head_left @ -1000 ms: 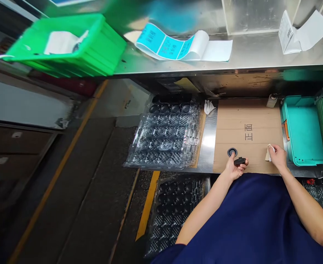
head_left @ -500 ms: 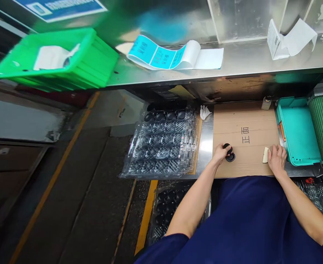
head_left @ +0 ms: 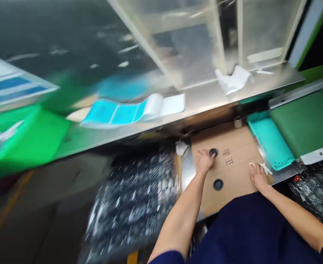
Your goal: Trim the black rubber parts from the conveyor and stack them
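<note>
My left hand [head_left: 204, 160] is over the upper left part of a brown cardboard sheet [head_left: 233, 187], its fingers closed on a small round black piece [head_left: 213, 152]. A second round black piece [head_left: 218, 184] lies flat on the cardboard nearer my body. At the sheet's right side, my right hand [head_left: 257, 176] has its fingers bent round a small cream-coloured piece [head_left: 251, 165], which is partly covered by the fingers. Just beyond that hand lies a white crumpled item [head_left: 265, 168].
Clear plastic trays [head_left: 134, 198] are stacked left of the cardboard. A teal tray [head_left: 274, 141] and a green belt [head_left: 307, 117] stand to the right. The steel shelf [head_left: 200, 99] above holds blue labels [head_left: 114, 113] and a green bin [head_left: 40, 135].
The view has turned and blurred. My left hand has moved one black piece away from the other, farther up the cardboard. A white crumpled item now shows beside my right hand.
</note>
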`<state>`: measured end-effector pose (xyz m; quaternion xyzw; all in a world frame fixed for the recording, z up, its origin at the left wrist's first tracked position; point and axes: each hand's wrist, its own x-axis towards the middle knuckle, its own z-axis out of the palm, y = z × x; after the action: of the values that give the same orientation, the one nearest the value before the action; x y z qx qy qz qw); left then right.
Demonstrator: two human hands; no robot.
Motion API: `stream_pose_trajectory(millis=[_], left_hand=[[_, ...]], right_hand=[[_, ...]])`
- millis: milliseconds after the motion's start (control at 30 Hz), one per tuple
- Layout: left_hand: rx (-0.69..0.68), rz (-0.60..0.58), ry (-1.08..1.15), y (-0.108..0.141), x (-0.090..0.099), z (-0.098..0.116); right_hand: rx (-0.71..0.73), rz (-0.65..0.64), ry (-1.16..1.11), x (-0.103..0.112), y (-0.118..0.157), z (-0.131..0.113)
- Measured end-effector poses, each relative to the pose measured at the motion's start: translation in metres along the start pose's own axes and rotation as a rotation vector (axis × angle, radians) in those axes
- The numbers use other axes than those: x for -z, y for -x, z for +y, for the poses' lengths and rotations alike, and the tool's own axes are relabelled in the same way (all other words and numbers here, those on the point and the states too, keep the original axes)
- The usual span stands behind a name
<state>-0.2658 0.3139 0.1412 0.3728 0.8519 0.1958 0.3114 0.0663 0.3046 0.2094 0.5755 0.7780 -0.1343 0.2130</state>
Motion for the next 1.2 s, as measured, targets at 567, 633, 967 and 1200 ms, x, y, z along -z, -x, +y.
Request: stream_pose_trajectory(millis=[567, 633, 967, 1200], left_hand=[[-1.279, -0.135, 0.173, 0.082, -0.141, 0.612], [-1.176, -0.162, 0.075, 0.086, -0.17, 0.673], [-0.949, -0.56, 0.536, 0.102, -0.127, 0.651], [-0.219, -0.813, 1.227, 0.138, -0.043, 0.386]], right_hand=[[-0.414, -0.112, -1.495, 0.017, 0.193, 0.141], [-0.582, -0.026, -1.464, 0.007, 0.213, 0.162], [-0.308, 0.179, -1.408, 0.091, 0.201, 0.196], [0.087, 0.536, -1.095, 0.18, 0.095, 0.121]])
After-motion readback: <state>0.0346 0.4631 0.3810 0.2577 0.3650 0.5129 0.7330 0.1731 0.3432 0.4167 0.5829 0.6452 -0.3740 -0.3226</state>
